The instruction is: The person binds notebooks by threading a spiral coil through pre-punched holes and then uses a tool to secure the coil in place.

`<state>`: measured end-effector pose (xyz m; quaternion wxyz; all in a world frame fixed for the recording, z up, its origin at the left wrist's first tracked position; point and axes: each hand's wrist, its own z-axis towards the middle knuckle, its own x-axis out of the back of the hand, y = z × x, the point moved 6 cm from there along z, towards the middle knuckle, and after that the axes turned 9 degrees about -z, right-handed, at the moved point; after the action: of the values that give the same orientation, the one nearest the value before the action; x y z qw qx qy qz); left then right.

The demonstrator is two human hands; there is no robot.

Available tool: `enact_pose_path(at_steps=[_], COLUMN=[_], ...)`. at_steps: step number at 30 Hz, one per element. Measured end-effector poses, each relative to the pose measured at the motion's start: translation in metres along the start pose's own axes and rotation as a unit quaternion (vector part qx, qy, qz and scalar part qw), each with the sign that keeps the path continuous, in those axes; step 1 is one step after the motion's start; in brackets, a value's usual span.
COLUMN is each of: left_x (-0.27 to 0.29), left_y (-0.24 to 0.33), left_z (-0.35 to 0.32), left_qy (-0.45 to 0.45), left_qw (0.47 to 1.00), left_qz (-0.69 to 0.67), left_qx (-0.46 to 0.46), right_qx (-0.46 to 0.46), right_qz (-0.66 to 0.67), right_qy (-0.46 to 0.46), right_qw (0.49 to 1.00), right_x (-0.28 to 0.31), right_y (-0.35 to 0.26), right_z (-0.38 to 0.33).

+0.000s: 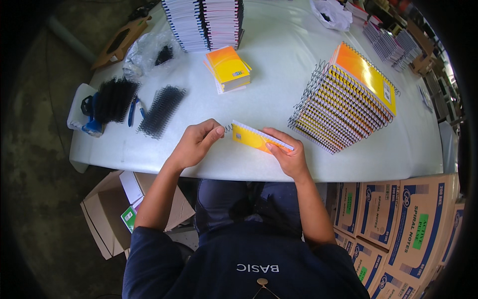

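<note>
My right hand (288, 153) grips a small yellow and orange notebook (251, 140) by its right end, thumb on the cover and fingers behind. It is tilted above the near edge of the table, with its punched edge upward. At its left end, a dark spiral binding coil (228, 128) sticks out from the corner. My left hand (200, 142) pinches the coil's outer end between thumb and fingers. How far the coil runs through the holes is too small to tell. Beyond my hands lies a short stack of matching unbound notebooks (230, 68).
A tall stack of coil-bound notebooks (343, 102) stands at right. Loose black coils (162, 110) lie at left, near blue-handled pliers (132, 110) and a white tray (79, 107). Tall notebook stacks (206, 25) stand at the back. Cardboard boxes (416, 224) are below right; an open carton (104, 214) sits below left.
</note>
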<state>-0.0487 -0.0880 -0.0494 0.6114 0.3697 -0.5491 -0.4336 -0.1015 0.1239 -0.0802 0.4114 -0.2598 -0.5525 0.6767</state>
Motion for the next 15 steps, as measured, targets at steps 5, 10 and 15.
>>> enact_pose_path(at_steps=[5, 10, 15], left_x=[-0.003, -0.008, -0.014], left_y=[-0.012, -0.023, -0.028], left_z=[0.005, 0.008, 0.004], left_qy=[-0.018, -0.045, -0.113], left_qw=[0.978, 0.875, 0.776], left_qz=[-0.071, -0.296, -0.422], left_qx=[0.195, 0.380, 0.455], right_qx=[0.009, 0.017, 0.025], right_qz=[-0.030, -0.037, -0.036], right_qy=[-0.001, 0.005, 0.020], right_qw=[0.999, 0.999, 0.999], right_x=[0.001, 0.002, 0.004], right_y=[0.003, 0.004, 0.003], right_z=[-0.001, 0.000, 0.000])
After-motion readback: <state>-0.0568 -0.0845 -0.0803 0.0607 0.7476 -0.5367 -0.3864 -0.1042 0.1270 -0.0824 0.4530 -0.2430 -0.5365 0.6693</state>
